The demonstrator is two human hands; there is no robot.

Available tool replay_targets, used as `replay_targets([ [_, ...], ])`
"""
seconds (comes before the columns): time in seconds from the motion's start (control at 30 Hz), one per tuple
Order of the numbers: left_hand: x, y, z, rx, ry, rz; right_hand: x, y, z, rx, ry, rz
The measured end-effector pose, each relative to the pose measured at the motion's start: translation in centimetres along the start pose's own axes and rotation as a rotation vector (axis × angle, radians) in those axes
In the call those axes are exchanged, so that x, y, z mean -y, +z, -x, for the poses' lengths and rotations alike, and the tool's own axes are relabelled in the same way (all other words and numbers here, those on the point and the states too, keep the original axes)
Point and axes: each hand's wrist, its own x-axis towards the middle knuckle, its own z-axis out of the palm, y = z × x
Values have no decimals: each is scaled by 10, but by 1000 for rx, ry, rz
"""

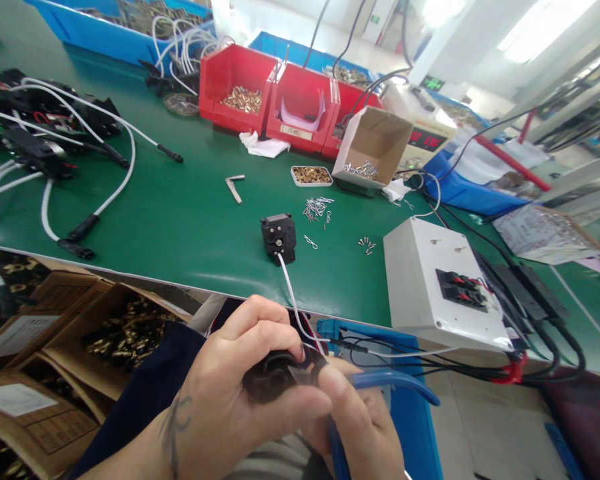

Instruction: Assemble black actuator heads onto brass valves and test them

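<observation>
My left hand (230,380) is closed around a small black rounded part (269,379), held above my lap in front of the table edge. In my right hand (363,420) is a pair of pliers with blue handles (395,380). The metal jaws of the pliers meet the right side of the black part; what exactly they grip is hidden by my fingers. Beyond my hands, a black box-shaped module (279,237) stands on the green table (190,220). A white cable (291,293) runs from it down over the edge behind my hands.
Cotter pins (316,208), small screws (367,245), a tin of brass pieces (311,175) and an L-shaped metal piece (235,188) lie ahead. Red bins (237,87) stand behind. A white box (435,280) is at right, cabled black assemblies (40,143) at left, cartons (105,327) below.
</observation>
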Motion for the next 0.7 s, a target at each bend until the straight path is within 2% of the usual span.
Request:
replay_targets([
  [0.2,2,2,3,-10,-16,4,-3,0,-3,-20,-55,32],
  [0.37,1,0,2,-13,0,19,4,-9,-3,127,-42,122],
  [0.47,0,-1,1,6,-16,39,2,-6,-3,50,13,46],
  [0.53,-1,-1,1,14,-25,58,-1,-2,-3,-4,1,2],
  [0.7,-1,0,3,-12,-36,62,1,1,-3,32,-18,1],
])
